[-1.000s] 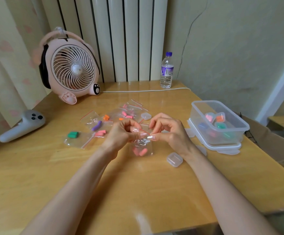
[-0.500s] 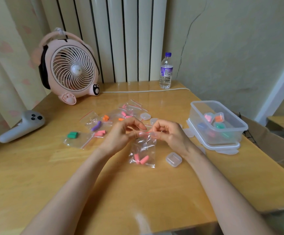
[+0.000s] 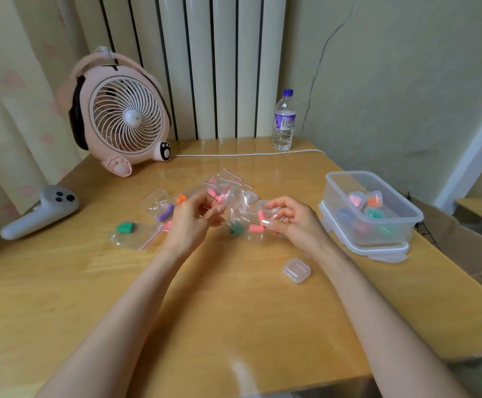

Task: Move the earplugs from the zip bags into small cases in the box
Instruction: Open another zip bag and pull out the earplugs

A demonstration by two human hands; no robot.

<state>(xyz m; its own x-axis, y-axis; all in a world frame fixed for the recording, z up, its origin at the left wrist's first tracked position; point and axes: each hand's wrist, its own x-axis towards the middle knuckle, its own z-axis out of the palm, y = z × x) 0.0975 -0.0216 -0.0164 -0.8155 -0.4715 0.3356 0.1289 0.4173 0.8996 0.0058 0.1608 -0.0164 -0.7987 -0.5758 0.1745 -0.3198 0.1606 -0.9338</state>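
While between hands (image 3: 193, 225) (image 3: 294, 222), zip bag (image 3: 241, 214) with earplugs (image 3: 255, 228).

A fan (image 3: 124, 122), bottle (image 3: 284, 122) and controller (image 3: 41, 211) stand on the wooden table (image 3: 234, 326). Nearer lie zip bags (image 3: 159, 202), a small case (image 3: 297, 270) and a box (image 3: 338, 198)

Only the hands and forearms of the person are in view. The left hand (image 3: 189, 222) and the right hand (image 3: 294, 222) are bare, with slim fingers. The nails are a little long and rounded. The right thumbnail (image 3: 265, 222) has a pale, glossy shine, like a light polish. The left forearm (image 3: 136, 305) and the right forearm (image 3: 377, 305) are slender and uncovered from the wrists back to where they cross the near edge of the desk (image 3: 61, 311). Whether a sleeve begins higher up cannot be told.
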